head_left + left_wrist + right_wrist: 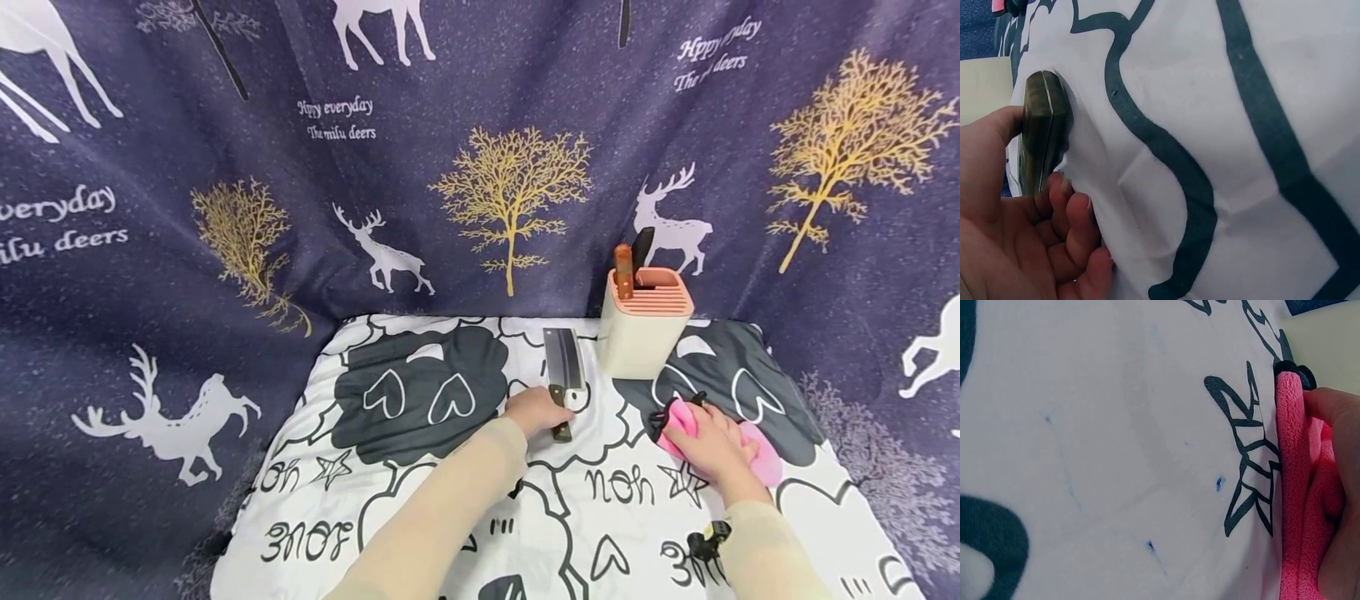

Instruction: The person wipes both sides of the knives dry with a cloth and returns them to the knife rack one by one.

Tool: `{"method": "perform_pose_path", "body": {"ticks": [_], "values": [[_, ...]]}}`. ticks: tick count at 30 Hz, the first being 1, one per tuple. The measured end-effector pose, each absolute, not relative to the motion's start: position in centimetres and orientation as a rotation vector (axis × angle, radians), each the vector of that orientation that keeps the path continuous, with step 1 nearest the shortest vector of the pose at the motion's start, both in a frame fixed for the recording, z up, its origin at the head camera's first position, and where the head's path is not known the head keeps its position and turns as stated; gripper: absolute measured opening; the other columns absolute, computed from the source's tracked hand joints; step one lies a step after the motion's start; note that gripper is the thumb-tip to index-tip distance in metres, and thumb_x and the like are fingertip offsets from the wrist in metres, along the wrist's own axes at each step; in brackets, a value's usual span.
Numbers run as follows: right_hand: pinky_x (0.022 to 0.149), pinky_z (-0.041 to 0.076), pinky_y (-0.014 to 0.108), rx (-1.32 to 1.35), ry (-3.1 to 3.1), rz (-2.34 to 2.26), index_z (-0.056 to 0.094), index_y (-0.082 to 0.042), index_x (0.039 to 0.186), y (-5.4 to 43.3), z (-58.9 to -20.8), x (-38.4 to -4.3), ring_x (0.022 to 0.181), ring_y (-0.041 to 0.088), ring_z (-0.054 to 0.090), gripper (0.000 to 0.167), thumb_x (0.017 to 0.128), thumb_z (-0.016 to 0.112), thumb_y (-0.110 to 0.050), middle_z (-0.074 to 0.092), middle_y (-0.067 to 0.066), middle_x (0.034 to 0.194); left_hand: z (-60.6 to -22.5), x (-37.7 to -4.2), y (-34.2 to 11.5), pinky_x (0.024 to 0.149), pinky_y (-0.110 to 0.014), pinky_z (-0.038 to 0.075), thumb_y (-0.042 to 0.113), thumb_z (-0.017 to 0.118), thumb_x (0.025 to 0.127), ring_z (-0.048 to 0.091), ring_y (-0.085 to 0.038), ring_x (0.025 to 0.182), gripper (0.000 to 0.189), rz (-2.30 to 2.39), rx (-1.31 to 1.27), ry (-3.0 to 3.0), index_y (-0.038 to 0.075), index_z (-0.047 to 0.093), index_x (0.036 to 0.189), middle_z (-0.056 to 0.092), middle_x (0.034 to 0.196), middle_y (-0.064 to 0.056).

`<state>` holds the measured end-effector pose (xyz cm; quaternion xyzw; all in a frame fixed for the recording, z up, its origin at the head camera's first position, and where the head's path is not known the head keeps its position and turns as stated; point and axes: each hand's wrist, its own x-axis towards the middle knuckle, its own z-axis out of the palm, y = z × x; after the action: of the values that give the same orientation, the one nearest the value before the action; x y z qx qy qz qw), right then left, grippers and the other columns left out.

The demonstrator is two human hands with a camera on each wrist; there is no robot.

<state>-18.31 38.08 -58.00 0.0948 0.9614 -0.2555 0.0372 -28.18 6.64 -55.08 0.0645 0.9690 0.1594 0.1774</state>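
1. Dark deer-print curtain (487, 92) hangs behind our patterned sheet (517, 533), with a knife block (637, 346) standing near it.
2. Our left hand (534, 410) pinches the cleaver (564, 358) by its handle, left of the block, blade pointing away from us.
3. Our right hand (711, 437) grips a pink cloth (762, 458), nearer us than the block and to its right.
4. We judge a loose pinch could let the cleaver twist, its edge nicking our fingers or snagging the sheet.

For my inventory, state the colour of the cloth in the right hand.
The cloth is pink, with some black at its edge; the head view shows it best.
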Motion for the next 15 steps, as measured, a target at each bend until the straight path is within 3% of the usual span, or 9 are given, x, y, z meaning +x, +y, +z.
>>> {"method": "perform_pose_path", "body": {"ticks": [9,15], "values": [[0.092,0.013,0.09,0.272,2.97,-0.788,0.035,-0.012,0.156,38.08,-57.96,-18.48,0.141,0.064,0.018,0.082,0.096,0.055,-0.065,0.019,0.033,0.162,-55.06,-28.29,6.37,0.066,-0.036,0.05,0.053,0.067,0.081,0.061,-0.019,0.074,0.035,0.485,0.194,2.735,0.018,0.068,0.083,0.07,0.09,0.001],[0.092,0.013,0.089,0.275,2.958,-0.794,0.034,-0.012,0.157,38.1,-58.13,-18.21,0.141,0.065,0.016,0.084,0.096,0.055,-0.065,0.018,0.033,0.162,-55.67,-28.35,6.13,0.057,-0.035,0.051,0.052,0.068,0.081,0.061,-0.019,0.061,0.036,0.559,0.146,2.701,0.016,0.067,0.081,0.068,0.08,-0.001]]}}
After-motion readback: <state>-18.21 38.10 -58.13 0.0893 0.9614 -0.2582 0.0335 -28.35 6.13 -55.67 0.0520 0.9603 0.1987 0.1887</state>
